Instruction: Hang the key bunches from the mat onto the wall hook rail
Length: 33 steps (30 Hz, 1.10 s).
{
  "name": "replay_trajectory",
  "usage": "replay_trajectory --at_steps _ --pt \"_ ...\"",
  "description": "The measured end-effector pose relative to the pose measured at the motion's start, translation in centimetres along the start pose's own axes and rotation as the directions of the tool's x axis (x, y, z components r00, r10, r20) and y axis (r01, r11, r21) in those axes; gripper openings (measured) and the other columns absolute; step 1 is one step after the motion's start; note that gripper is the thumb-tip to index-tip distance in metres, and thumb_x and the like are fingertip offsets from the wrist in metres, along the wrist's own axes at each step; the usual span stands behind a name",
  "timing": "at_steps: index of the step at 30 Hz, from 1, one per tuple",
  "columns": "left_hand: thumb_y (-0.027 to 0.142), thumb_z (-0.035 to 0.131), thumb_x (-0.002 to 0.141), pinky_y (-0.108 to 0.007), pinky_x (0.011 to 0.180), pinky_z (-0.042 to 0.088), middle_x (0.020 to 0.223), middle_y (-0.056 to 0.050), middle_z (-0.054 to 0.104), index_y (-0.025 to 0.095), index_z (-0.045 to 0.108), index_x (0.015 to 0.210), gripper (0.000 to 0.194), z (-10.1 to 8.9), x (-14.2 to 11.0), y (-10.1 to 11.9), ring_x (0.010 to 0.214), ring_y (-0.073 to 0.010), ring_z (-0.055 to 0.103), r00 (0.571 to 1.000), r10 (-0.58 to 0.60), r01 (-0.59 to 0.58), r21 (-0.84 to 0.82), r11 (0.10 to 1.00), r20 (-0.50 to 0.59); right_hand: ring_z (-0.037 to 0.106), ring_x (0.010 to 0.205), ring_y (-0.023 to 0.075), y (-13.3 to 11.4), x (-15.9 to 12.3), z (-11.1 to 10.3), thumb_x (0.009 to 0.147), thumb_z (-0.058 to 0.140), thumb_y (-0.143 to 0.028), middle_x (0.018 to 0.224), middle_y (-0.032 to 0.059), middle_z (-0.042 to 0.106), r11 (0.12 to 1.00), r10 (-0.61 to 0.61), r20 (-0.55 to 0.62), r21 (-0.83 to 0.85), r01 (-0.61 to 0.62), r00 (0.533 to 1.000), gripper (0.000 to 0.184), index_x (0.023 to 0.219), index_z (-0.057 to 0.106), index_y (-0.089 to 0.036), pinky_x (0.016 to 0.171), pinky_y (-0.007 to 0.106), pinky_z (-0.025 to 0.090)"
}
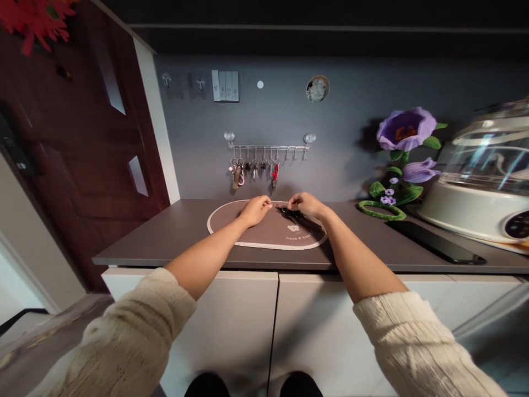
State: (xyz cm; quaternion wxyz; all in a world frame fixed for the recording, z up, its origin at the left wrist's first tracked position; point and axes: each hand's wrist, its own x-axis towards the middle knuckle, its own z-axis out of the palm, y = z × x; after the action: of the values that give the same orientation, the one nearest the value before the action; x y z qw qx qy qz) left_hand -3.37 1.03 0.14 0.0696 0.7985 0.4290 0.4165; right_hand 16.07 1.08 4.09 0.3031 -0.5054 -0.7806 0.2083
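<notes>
Both my arms reach over an oval brown mat (252, 238) with a white rim on the dark countertop (165, 237). My left hand (256, 209) is closed in a pinch at the mat's far edge. My right hand (305, 205) is closed on a small dark bunch, apparently keys (285, 210), held between the two hands just above the mat. What the left fingers pinch is too small to name. Above, a wall rail (268, 147) carries several hanging keys and a red tag (275, 175).
A dark wooden door (82, 138) stands at the left. Purple fabric flowers (403, 154) and a white appliance with a clear lid (479, 182) sit at the right, with a black flat device (438, 242) in front. White cabinet doors (248, 325) are below the counter.
</notes>
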Motion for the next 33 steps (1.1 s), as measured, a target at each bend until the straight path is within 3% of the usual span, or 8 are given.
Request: replay_trajectory --at_steps 9,14,20,28,33 --pt "0.02 0.046 0.078 -0.025 0.068 0.042 0.076 -0.003 0.061 0.016 0.057 0.078 0.012 -0.1 0.0 0.4 0.071 -0.0128 0.054 1.0 0.016 -0.015 0.031 0.999 -0.027 0.045 0.051 0.006 -1.2 -0.4 -0.2 0.068 0.054 -0.01 0.056 -0.002 0.053 0.936 0.046 -0.038 0.35 -0.03 0.998 0.003 0.067 0.055 -0.013 0.057 0.019 0.037" --pt "0.021 0.046 0.078 -0.025 0.068 0.042 0.075 -0.002 0.06 0.016 0.057 0.078 0.012 -0.1 -0.1 0.6 0.071 -0.0124 0.054 0.998 0.025 -0.024 0.005 1.0 -0.054 0.051 0.053 0.0069 -1.3 -0.3 -0.3 0.071 0.057 -0.012 0.06 -0.0007 0.057 0.826 0.024 -0.04 0.564 0.002 0.999 0.008 0.066 0.052 -0.015 0.059 0.02 0.043" --pt "0.021 0.046 0.078 -0.022 0.067 0.042 0.076 -0.002 0.06 0.016 0.056 0.08 0.012 -0.3 0.0 1.6 0.069 -0.0107 0.054 0.996 0.004 -0.014 -0.111 0.994 -0.092 0.055 0.057 0.0088 -1.5 -0.3 -0.3 0.074 0.059 -0.014 0.064 0.001 0.058 0.636 0.02 -0.031 0.772 0.011 0.999 0.008 0.071 0.051 -0.015 0.065 0.027 0.05" --pt "0.035 0.043 0.081 -0.021 0.064 0.043 0.075 -0.002 0.061 0.015 0.056 0.085 0.025 -0.4 -0.1 2.5 0.066 -0.0098 0.054 0.992 0.011 -0.041 -0.241 0.97 -0.125 0.054 0.058 0.0072 -1.5 0.1 0.7 0.072 0.061 -0.016 0.062 -0.0006 0.056 0.563 -0.016 0.018 0.827 -0.006 1.0 0.008 0.071 0.054 -0.014 0.067 0.024 0.049" --pt "0.039 0.044 0.081 -0.022 0.065 0.042 0.076 -0.003 0.06 0.014 0.057 0.082 0.029 -0.5 -0.3 2.7 0.068 -0.0104 0.053 0.987 0.059 -0.09 -0.211 0.973 -0.149 0.057 0.061 0.0069 -1.5 0.2 1.2 0.073 0.059 -0.011 0.065 -0.0001 0.057 0.527 -0.024 0.051 0.85 -0.031 0.998 0.005 0.071 0.055 -0.014 0.066 0.019 0.049"
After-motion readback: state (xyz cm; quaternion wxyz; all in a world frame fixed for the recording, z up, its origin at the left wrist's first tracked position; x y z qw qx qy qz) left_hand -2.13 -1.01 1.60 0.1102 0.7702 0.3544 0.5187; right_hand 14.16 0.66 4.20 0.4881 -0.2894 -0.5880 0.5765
